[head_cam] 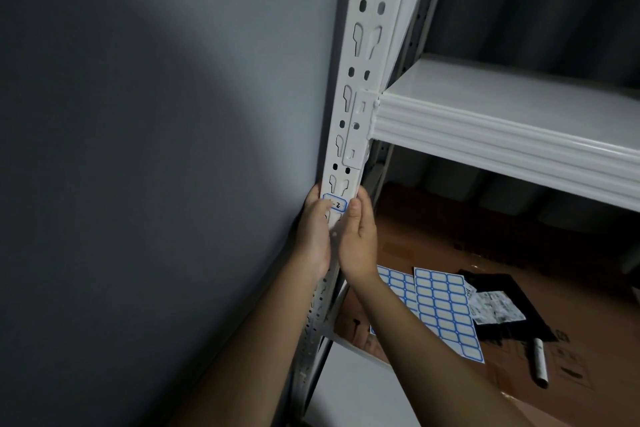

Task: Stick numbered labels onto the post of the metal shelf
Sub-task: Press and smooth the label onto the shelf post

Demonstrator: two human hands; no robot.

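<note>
Dim overall, lit from above and right of the grip: brightest on the post (360,87) and shelf (502,121), with mild sheen along the shelf edge. Soft diagonal shadow across the wall (138,149) left of the grip, darkening toward the corners. Murky under the shelf, right of the grip. Bowed lines from the wide lens. Slight softness on both hands and forearms.

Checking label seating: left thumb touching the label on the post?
Touching. Head view shows the left hand thumb overlapping the label left edge on the post.
</note>
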